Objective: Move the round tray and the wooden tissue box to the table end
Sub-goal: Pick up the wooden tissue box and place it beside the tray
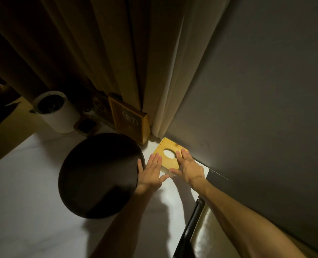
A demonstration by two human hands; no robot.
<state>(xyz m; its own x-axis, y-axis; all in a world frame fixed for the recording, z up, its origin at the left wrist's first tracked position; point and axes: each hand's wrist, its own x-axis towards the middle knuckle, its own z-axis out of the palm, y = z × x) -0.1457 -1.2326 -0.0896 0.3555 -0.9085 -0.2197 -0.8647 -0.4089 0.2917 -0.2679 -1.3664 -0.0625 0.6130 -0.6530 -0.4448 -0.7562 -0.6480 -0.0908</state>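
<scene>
A dark round tray (pixel 98 174) lies flat on the white table (pixel 24 211), left of centre. A square wooden tissue box (pixel 166 161) with a round hole in its top sits in the far right corner, against the grey wall. My left hand (pixel 150 172) lies flat between the tray's right rim and the box's left side, fingers spread and reaching the box's edge. My right hand (pixel 188 167) rests flat on the box's right part, thumb along its near edge. Neither hand is closed around anything.
Brown curtains (pixel 98 53) hang behind the table. A white cylinder (pixel 59 112) with a dark opening, a small dark holder (pixel 86 124) and a wooden sign marked B7 (pixel 129 121) stand at the far end. A grey wall (pixel 256 90) borders the right; a black bar (pixel 189 226) runs below.
</scene>
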